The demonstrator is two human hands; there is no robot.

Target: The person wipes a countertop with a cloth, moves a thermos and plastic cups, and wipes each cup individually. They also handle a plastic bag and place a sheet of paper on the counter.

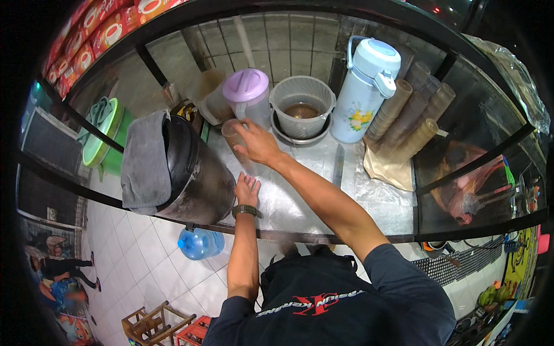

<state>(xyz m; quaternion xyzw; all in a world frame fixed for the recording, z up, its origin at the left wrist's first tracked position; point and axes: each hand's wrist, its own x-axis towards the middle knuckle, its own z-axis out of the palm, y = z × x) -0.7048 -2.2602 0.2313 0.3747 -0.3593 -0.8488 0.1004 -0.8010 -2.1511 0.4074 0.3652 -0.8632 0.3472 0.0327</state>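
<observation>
My right hand (259,145) grips the side of a tall translucent plastic cup (236,140), which is slightly blurred and leans over the metal counter (294,194). Just under the cup's lower end is my left hand (247,191), palm up with its fingers apart and nothing in it. Behind the cup stands a clear pitcher with a purple lid (246,86). To its right, a grey plastic basin (303,108) with some brown liquid sits in a metal bowl (298,139). A large dark pot (203,173) with a grey cloth (145,164) over it is left of my hands.
A light blue pump thermos (365,95) stands at the back right beside several stacks of plastic cups (407,114) and brown paper (387,168). Dark frame bars (303,235) edge the counter. Below are a blue water bottle (201,244) and wooden stool (153,322). A person (65,268) is far left.
</observation>
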